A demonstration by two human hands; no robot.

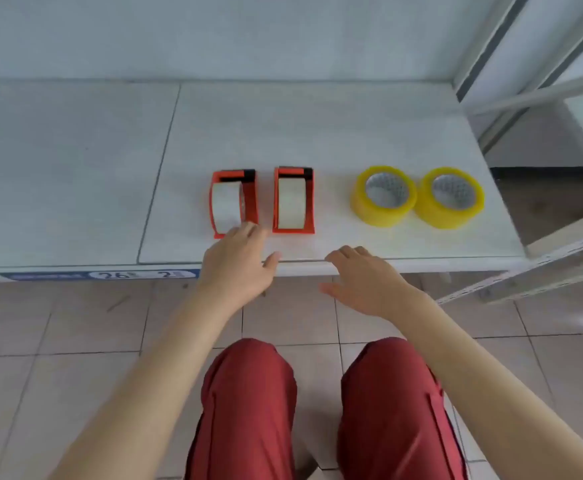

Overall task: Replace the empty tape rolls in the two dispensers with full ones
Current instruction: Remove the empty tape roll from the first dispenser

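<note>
Two orange tape dispensers stand side by side on a low white shelf [317, 140]: the left dispenser [250, 199] and the right dispenser [293, 199], each with a pale roll core inside. To their right lie two full yellow tape rolls, the nearer roll [356, 199] and the far-right roll [421, 202], flat with their holes up. My left hand [240, 263] is open, its fingertips at the front edge of the left dispenser. My right hand [364, 278] hovers open at the shelf's front edge, below the gap between dispensers and rolls, holding nothing.
A metal rack frame [532, 95] rises at the shelf's right end. A blue label strip [99, 274] runs along the shelf's front edge. My knees in red trousers [248, 393] are above a tiled floor [58, 323].
</note>
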